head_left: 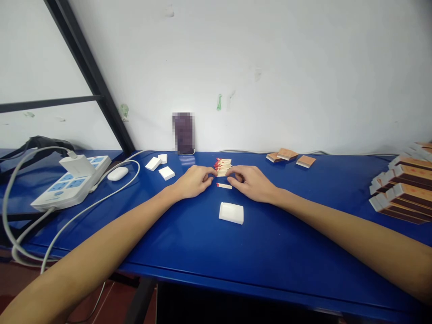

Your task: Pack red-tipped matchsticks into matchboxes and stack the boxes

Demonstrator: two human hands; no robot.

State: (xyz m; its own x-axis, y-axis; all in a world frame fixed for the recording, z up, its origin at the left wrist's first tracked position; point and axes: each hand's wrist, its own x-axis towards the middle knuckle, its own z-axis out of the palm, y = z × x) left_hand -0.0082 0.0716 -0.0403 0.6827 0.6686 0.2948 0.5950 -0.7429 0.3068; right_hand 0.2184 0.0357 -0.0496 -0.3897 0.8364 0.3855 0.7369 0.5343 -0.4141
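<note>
A small pile of red-tipped matches [223, 166] lies on the blue table [189, 243], near the wall. My left hand [194, 181] rests knuckles-up just left of the pile, fingers curled, fingertips pinching at its left edge. My right hand [250, 181] mirrors it on the right side, fingers curled against the pile. A few loose matches [224, 186] lie between the two hands. Nearer to me sits an empty white matchbox tray [231, 212].
Three white trays [161, 166] lie at the left, beside a white mouse [118, 173] and a power strip [69, 182] with cables. Brown matchbox sleeves [290, 157] lie behind right. Stacked matchboxes [401, 191] fill the right edge. A dark phone [183, 133] leans on the wall.
</note>
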